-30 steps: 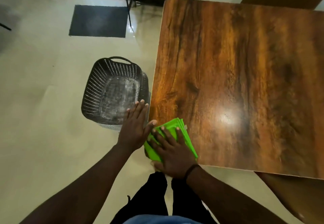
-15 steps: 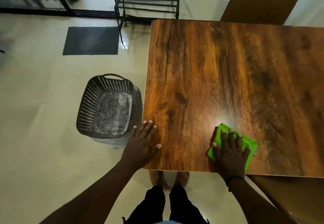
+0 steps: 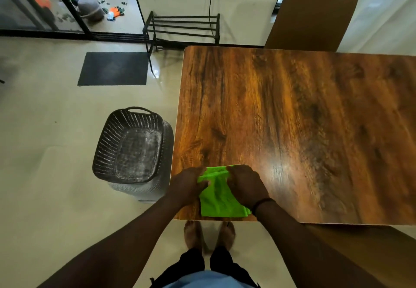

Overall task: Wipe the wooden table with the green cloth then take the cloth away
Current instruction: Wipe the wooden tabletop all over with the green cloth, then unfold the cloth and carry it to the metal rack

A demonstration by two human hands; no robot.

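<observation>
Green cloth (image 3: 219,198): It lies on the wooden table (image 3: 304,130), near the table's front left corner, right by the front edge. The back part is bunched up between the 2 hands. The front part lies flat.

Left hand (image 3: 188,185): Its fingers are curled and pinch the left side of the bunched part of the cloth.

Right hand (image 3: 244,185): Its fingers are curled too and pinch the right side of the bunched part. A dark band sits on this wrist.

How the cloth feels: It looks soft and floppy, because it folds and wrinkles where the hands squeeze it. It is likely very light. It should not break or slip out of a pinch.

Where to hold it: The bunched top part is the best spot, since many layers sit together there. 1 hand could likely carry it. If only a corner is held, the rest would hang down and swing.

What could go wrong: A loose end may drag on the table or drop to the floor.

Step now: The person seems to be gathering the cloth up, so the wiping looks about done. This is a guess.

Basket (image 3: 132,146): A dark basket with holes stands on the floor, just left of the table. It might be the place for the cloth, but the task does not say so.

Chair (image 3: 311,19): A brown chair stands at the far side of the table.

Feet (image 3: 209,234): 2 bare feet stand just below the table's front edge.
</observation>
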